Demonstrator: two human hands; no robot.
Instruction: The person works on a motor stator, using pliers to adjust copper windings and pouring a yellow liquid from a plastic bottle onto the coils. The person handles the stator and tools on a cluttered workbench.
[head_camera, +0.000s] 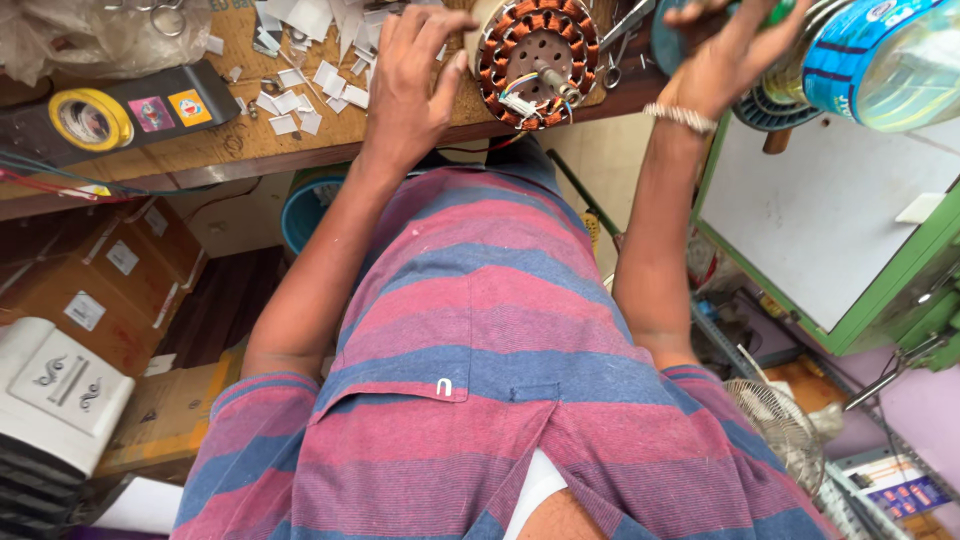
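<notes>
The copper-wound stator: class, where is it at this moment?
In the head view, the copper-wound stator lies at the wooden bench edge, top centre, just right of the left hand, with scissors beyond it.

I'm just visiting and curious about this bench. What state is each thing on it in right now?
Left hand: open, fingers spread, resting against the motor stator.
Right hand: closed around a green-handled tool.
Motor stator: lying flat, copper windings exposed, wires hanging out.
Yellow tape roll: lying flat, untouched.
White paper slips: scattered loose.

Repair workshop, wooden workbench (250, 140), copper-wound fan stator (540, 60), pliers (625, 30), tape roll (90, 118), fan guard (785, 430)
</notes>
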